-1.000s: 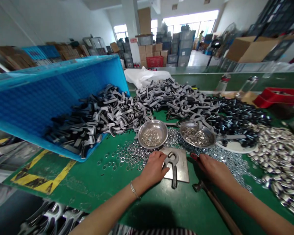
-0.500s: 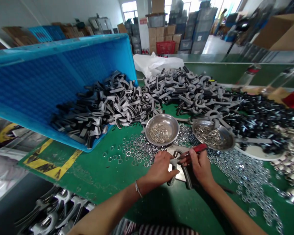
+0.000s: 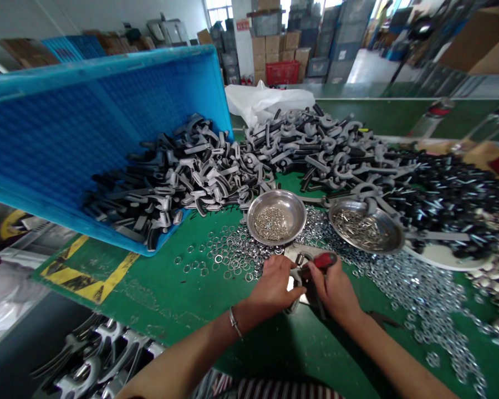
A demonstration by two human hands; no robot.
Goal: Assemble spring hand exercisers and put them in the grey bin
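At the far left a blue crate (image 3: 87,127) is tipping toward us, and a pile of grey and black handle parts (image 3: 183,172) is spilling from it onto the green table (image 3: 158,299). Loose washers (image 3: 228,257) are lying scattered just in front of that pile. Beside them a steel bowl (image 3: 253,208) is holding small silvery pieces.

Just below the bowl, our left hand (image 3: 276,282) is curling its fingers around a grey handle part (image 3: 300,260), pinning it on a small metal plate (image 3: 290,252). Our right hand (image 3: 336,288) is touching the left one. Its fingers are pressing closed around a red-handled tool (image 3: 325,259), whose tip is pointing at the part's head.

Further right a second steel bowl (image 3: 395,244) is holding thin metal pins. Shiny nuts (image 3: 403,288) are covering the table around it. Behind them, a heap of black pieces (image 3: 444,194) is stretching toward the right edge.
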